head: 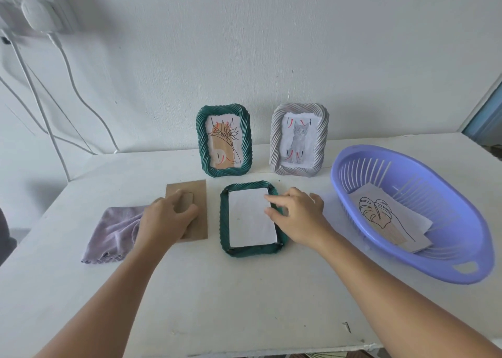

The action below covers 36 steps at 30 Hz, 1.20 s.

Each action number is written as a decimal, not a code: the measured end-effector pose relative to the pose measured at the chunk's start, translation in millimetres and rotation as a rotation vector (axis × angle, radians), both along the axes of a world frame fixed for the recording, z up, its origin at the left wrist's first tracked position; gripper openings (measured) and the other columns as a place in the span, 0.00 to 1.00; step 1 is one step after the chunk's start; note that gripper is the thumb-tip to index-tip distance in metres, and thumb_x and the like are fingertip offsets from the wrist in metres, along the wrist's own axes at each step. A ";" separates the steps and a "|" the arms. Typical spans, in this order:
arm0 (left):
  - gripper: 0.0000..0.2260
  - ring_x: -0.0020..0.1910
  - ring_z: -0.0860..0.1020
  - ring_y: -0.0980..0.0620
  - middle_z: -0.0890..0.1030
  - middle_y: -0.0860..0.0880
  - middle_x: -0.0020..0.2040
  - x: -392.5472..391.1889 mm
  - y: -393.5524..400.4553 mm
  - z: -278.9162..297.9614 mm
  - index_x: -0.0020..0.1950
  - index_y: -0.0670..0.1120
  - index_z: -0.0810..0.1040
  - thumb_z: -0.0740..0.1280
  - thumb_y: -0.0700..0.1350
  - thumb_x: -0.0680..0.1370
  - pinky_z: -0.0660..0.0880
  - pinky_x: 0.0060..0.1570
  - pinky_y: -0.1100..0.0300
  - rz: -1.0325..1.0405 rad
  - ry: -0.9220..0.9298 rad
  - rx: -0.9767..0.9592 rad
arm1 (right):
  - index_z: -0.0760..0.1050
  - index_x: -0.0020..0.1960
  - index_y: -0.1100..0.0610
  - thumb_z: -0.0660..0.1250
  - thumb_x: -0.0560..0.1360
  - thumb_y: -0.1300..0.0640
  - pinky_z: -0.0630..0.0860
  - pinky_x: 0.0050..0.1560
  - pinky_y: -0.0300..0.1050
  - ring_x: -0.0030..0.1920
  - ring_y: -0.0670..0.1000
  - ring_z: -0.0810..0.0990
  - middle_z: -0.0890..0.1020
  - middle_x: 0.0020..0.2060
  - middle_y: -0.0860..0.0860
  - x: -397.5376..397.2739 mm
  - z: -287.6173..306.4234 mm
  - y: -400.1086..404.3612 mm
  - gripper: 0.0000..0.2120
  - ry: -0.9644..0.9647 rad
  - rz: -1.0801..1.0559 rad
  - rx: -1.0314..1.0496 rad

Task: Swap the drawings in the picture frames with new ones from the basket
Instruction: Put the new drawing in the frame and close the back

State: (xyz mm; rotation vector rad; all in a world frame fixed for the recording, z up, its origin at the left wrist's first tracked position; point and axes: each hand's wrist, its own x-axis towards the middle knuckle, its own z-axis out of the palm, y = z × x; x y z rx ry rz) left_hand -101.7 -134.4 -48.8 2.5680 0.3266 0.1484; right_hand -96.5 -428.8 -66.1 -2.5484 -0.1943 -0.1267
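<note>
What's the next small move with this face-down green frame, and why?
Probably pinch the white sheet with the right hand and lift it out. The face-down green frame lies open, its brown backing board is under the left hand, and the leaf drawing waits in the purple basket.

Surface (217, 289): matt white, painted finish, faintly scuffed. Face-down green frame (254, 251): ribbed, twisted moulding with a slight sheen, probably resin or plastic. Paper sheet (251, 219) in its back: plain white, matt, smooth. Backing board (199, 208): brown cardboard, dull and fibrous. Cloth (114, 232): lilac, soft, crinkled, with a scalloped edge. Upright green frame (202, 145): same ribbed, semi-gloss finish. Grey frame (320, 140): ribbed, paler, matt. Basket (407, 254): lavender plastic, smooth, slotted walls. Drawings (391, 216) inside: matt paper.
</note>
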 end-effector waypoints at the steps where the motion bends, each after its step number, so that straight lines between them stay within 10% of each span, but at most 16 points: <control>1: 0.28 0.48 0.80 0.47 0.82 0.49 0.45 0.7 1.6 5.2 0.73 0.57 0.75 0.67 0.61 0.73 0.79 0.51 0.50 0.010 -0.025 -0.038 | 0.76 0.68 0.36 0.64 0.80 0.40 0.57 0.74 0.59 0.55 0.43 0.75 0.72 0.48 0.41 0.1 4.0 1.1 0.17 -0.033 -0.017 -0.002; 8: 0.26 0.51 0.79 0.49 0.82 0.51 0.49 2.2 -36.1 39.4 0.73 0.56 0.76 0.70 0.58 0.75 0.79 0.55 0.50 -0.048 -0.165 -0.171 | 0.65 0.76 0.35 0.63 0.81 0.41 0.70 0.48 0.32 0.42 0.37 0.77 0.80 0.44 0.34 3.8 34.0 30.4 0.24 0.134 0.129 0.481; 14: 0.26 0.42 0.78 0.57 0.81 0.55 0.43 3.8 -70.1 41.1 0.71 0.58 0.77 0.70 0.60 0.73 0.79 0.46 0.57 -0.145 -0.157 -0.334 | 0.55 0.76 0.27 0.64 0.81 0.41 0.73 0.55 0.38 0.52 0.41 0.81 0.82 0.57 0.43 2.6 40.3 42.2 0.29 0.191 0.163 0.602; 18: 0.25 0.40 0.77 0.61 0.78 0.57 0.36 7.0 -74.9 38.2 0.71 0.58 0.77 0.67 0.65 0.75 0.74 0.42 0.61 -0.169 -0.192 -0.345 | 0.59 0.77 0.30 0.67 0.81 0.53 0.74 0.49 0.37 0.40 0.42 0.77 0.83 0.45 0.42 5.1 35.9 36.5 0.31 0.100 0.125 0.643; 22: 0.20 0.47 0.75 0.64 0.76 0.54 0.50 9.3 -68.4 32.1 0.75 0.63 0.71 0.61 0.61 0.82 0.68 0.39 0.73 -0.154 -0.202 -0.354 | 0.61 0.79 0.39 0.66 0.82 0.58 0.76 0.58 0.38 0.47 0.43 0.81 0.86 0.43 0.45 6.4 30.1 29.0 0.31 0.148 0.074 0.826; 26: 0.21 0.38 0.78 0.62 0.83 0.55 0.43 3.9 -60.6 24.1 0.75 0.64 0.69 0.66 0.54 0.82 0.68 0.37 0.67 -0.251 -0.090 -0.399 | 0.61 0.80 0.42 0.66 0.82 0.60 0.74 0.51 0.25 0.48 0.37 0.83 0.85 0.41 0.44 3.2 27.1 19.9 0.31 0.188 0.034 0.862; 36: 0.25 0.35 0.78 0.62 0.85 0.54 0.41 -8.3 -62.4 4.2 0.77 0.58 0.71 0.70 0.51 0.80 0.68 0.31 0.72 -0.295 -0.002 -0.340 | 0.59 0.80 0.38 0.72 0.77 0.47 0.73 0.66 0.50 0.46 0.44 0.76 0.79 0.46 0.42 -4.7 15.8 -0.2 0.36 0.296 0.040 0.453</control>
